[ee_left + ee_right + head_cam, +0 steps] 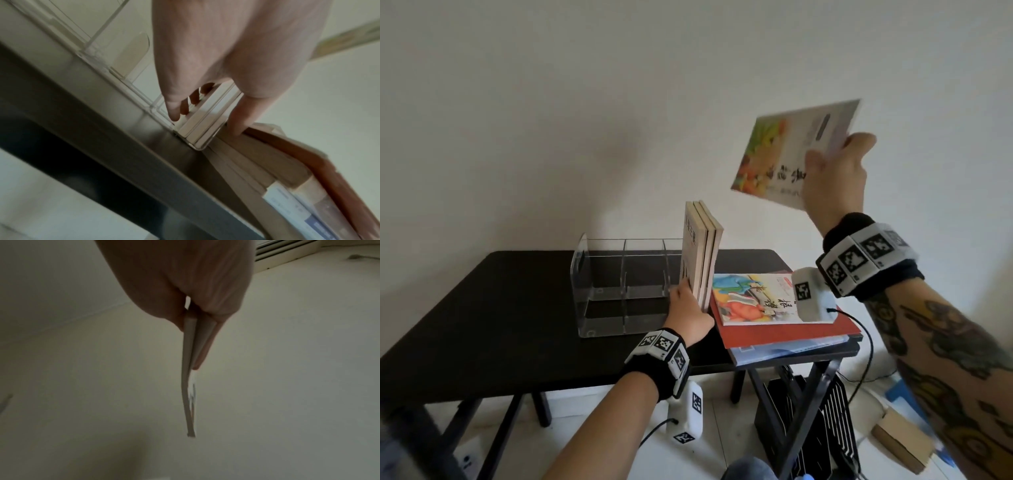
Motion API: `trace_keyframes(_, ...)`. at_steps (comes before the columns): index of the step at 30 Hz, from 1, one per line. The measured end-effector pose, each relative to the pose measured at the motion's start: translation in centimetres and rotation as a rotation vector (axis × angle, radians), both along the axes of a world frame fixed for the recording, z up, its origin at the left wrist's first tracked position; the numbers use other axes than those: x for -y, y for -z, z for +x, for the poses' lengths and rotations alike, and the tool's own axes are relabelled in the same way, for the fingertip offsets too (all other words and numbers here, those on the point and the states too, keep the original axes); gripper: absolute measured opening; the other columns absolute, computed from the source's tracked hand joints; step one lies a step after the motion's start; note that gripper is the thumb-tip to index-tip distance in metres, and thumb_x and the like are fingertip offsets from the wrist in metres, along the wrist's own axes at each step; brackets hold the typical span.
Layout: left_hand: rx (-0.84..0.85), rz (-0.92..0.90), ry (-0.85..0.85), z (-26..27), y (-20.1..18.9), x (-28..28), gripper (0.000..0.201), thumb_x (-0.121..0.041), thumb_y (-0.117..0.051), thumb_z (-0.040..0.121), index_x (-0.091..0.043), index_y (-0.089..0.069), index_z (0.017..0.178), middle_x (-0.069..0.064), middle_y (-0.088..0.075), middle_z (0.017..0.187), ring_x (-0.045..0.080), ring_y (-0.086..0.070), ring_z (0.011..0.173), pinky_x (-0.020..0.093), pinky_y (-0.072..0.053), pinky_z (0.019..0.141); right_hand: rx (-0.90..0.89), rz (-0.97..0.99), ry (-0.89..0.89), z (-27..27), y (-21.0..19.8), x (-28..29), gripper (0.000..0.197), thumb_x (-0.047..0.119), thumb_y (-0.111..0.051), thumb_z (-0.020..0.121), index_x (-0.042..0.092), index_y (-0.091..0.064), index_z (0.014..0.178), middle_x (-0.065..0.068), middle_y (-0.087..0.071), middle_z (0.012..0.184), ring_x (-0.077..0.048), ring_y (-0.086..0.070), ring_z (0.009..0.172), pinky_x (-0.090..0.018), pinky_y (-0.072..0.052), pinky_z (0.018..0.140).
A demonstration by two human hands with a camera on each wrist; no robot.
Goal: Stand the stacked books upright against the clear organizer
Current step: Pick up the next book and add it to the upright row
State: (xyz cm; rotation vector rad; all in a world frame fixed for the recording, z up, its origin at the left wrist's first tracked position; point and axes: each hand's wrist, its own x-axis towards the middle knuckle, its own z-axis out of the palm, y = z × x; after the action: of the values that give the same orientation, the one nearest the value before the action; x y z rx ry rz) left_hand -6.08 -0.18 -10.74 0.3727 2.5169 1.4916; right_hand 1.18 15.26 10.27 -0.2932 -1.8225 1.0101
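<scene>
At nine o'clock on the table point(482, 308), the organizer point(619, 274) is bracing three upright books point(702, 253), which my left hand point(688, 308) is clamping, fingers and thumb. At one o'clock my right hand point(832, 178) is pinching a raised book point(791, 150); I should be turning it upright, lowering it against the row, above the stack point(774, 318).

The surface point(500, 308) is matte black. The organizer point(619, 270) is clear and colourless. The upright books point(702, 253) have pale tan covers. The raised book point(787, 154) shows orange, green and yellow blotches on cream. The stack point(774, 329) has a blue-and-orange illustrated cover above a red one.
</scene>
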Motion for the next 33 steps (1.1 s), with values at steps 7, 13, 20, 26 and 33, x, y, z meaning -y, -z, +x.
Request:
trace_keyframes(7, -0.008, 0.087, -0.009, 0.7, -0.3, 0.7, 0.093, -0.002, -0.067, 0.08, -0.018, -0.011, 0.153, 0.007, -0.034, 0.149, 0.023, -0.045, 0.133, 0.042, -0.04, 0.111, -0.124, 0.206, -0.165, 0.7, -2.2, 5.2, 0.02, 0.006, -0.042, 0.098, 0.011, -0.023, 0.1, 0.003, -0.052, 0.089, -0.002, -0.054, 0.064, -0.01, -0.043, 0.041)
trace_keyframes(13, 0.016, 0.064, -0.026, 1.4, -0.5, 0.9, 0.106, -0.01, -0.063, 0.088, -0.022, 0.019, 0.153, 0.008, -0.042, 0.15, 0.025, -0.057, 0.123, 0.039, -0.046, 0.104, 0.247, 0.437, -0.136, -0.3, -2.0, 8.1, 0.019, 0.008, -0.043, 0.097, 0.013, -0.025, 0.102, -0.009, -0.053, 0.093, -0.026, -0.058, 0.068, -0.033, -0.051, 0.048)
trace_keyframes(20, 0.023, 0.046, -0.03, 1.7, -0.3, 1.1, 0.111, -0.018, -0.064, 0.087, -0.022, 0.027, 0.151, 0.009, -0.055, 0.137, 0.026, -0.063, 0.111, 0.039, -0.05, 0.098, 0.491, 0.644, -0.031, -1.6, -0.8, 10.2, 0.013, 0.006, -0.042, 0.096, 0.009, -0.032, 0.104, 0.0, -0.038, 0.068, -0.021, -0.046, 0.06, -0.031, -0.041, 0.056)
trace_keyframes(26, -0.071, 0.15, -0.103, 1.6, 0.8, 0.3, 0.086, -0.023, -0.071, 0.069, -0.025, -0.03, 0.145, 0.001, -0.046, 0.138, 0.024, -0.051, 0.127, 0.044, -0.047, 0.104, 0.677, 0.78, 0.024, -3.6, 1.3, 11.1, 0.015, 0.006, -0.049, 0.095, 0.002, -0.05, 0.109, -0.008, -0.053, 0.085, -0.022, -0.052, 0.073, -0.029, -0.044, 0.062)
trace_keyframes(33, -0.098, 0.208, -0.226, 2.0, 0.6, -0.7, 0.056, -0.017, -0.059, 0.079, -0.021, -0.046, 0.133, 0.002, -0.059, 0.126, 0.024, -0.061, 0.114, 0.043, -0.055, 0.094, 0.715, 0.816, 0.033, -5.5, 3.5, 11.4, 0.015, 0.002, -0.049, 0.092, 0.005, -0.056, 0.105, -0.01, -0.06, 0.094, -0.023, -0.051, 0.073, -0.03, -0.043, 0.063)
